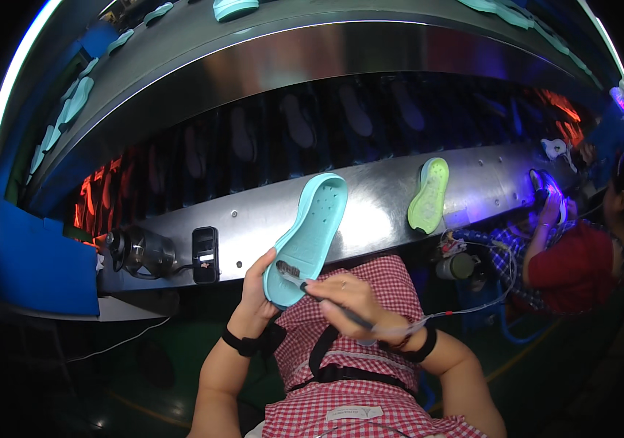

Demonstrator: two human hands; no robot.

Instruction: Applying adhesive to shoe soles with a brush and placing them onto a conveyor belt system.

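Above metal ledge (268, 219), teal sole (308, 237) slants toe up-right.

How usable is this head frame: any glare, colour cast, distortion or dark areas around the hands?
Head view: strong fisheye, so the steel ledge bows into an arc. Glare streaks its surface; red glow at both ends, violet light at far right. Corners and floor are near black. The left hand, right hand, teal sole and brush are well lit and sharp.

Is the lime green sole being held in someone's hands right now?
No, the lime green sole lies alone on the metal ledge, with no hand on it.
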